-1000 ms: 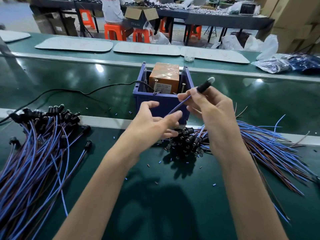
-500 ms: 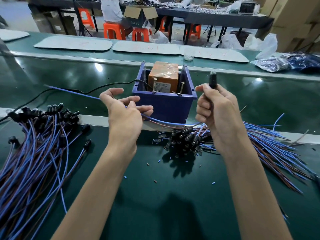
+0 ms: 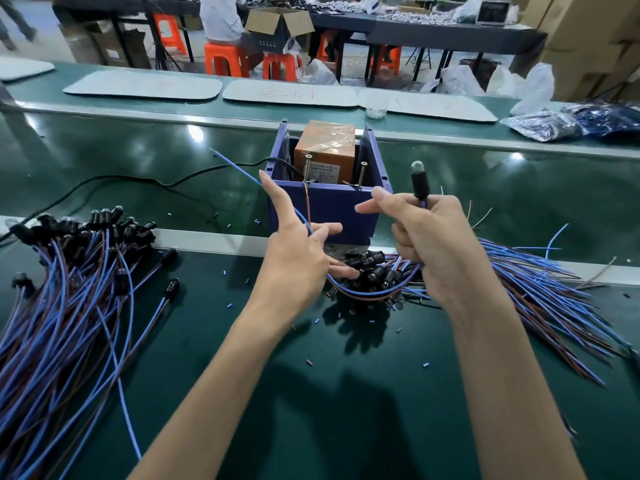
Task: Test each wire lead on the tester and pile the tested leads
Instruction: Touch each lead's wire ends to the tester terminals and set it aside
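Note:
The tester is an orange box (image 3: 325, 147) in a blue bin (image 3: 325, 209), with two upright screws (image 3: 307, 165) at its front. My right hand (image 3: 440, 247) grips the black lamp end of a wire lead (image 3: 419, 183), bulb up, just right of the bin, index finger pointing left. The lead's two wires loop down to my left hand (image 3: 298, 254), whose fingers are spread straight. Its brown wire runs up to the left screw; its blue wire runs along my index finger, its end (image 3: 215, 153) in the air. Lead piles lie left (image 3: 69, 289) and right (image 3: 536, 289).
A black cable (image 3: 156, 181) crosses the green belt into the bin. Small insulation bits are scattered on the mat. Behind lie white pads (image 3: 291, 93), a small plastic cup (image 3: 375, 107) and plastic bags (image 3: 543, 124). A person sits on an orange stool (image 3: 221, 60) far back.
My left hand has moved right, towards the bin, and spread its fingers; the brown wire now reaches the left screw. My right hand has extended its index finger, still holding the lamp end.

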Tool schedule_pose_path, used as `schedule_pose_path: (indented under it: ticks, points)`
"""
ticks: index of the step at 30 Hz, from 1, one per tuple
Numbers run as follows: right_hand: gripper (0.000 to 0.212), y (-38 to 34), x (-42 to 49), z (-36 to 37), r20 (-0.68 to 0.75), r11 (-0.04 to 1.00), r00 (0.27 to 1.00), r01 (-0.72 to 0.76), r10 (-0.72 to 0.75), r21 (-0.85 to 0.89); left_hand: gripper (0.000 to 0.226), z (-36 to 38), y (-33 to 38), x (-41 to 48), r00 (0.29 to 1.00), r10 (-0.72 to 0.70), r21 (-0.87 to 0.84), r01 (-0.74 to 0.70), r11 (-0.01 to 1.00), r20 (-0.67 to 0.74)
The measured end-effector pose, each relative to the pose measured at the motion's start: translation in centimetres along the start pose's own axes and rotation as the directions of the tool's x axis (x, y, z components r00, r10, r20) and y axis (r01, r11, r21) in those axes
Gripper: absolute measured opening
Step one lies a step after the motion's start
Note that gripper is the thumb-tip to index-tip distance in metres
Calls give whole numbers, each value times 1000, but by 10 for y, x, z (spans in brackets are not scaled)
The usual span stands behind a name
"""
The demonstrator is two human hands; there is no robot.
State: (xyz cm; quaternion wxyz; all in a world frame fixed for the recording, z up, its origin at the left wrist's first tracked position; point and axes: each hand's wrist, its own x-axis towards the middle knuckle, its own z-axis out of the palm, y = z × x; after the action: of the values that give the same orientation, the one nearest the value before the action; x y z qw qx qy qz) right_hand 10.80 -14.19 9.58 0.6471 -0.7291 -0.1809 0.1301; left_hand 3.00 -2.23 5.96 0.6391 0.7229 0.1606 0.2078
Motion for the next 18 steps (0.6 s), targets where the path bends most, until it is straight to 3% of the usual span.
schedule_pose_path:
  ticks: [3,7,13,18]
  points:
    - [20,3,0,6,60,999,998,-16,18,-29,90,-1,2,-1,999,40,0,-40,999,-14]
    - [15,8,-2,14,123,998,990,-64,67,-26,82,-2,-3,2,995,65,-69,-61,996,69]
    - [12,13,-2,19,145,995,985,-94,96,-22,61,-2,-6,1,985,105,40,-111,993,134]
    - [5,11,-2,17,146,995,985,-94,90,19,80,-4,-5,-2,968,158,92,-178,980,195]
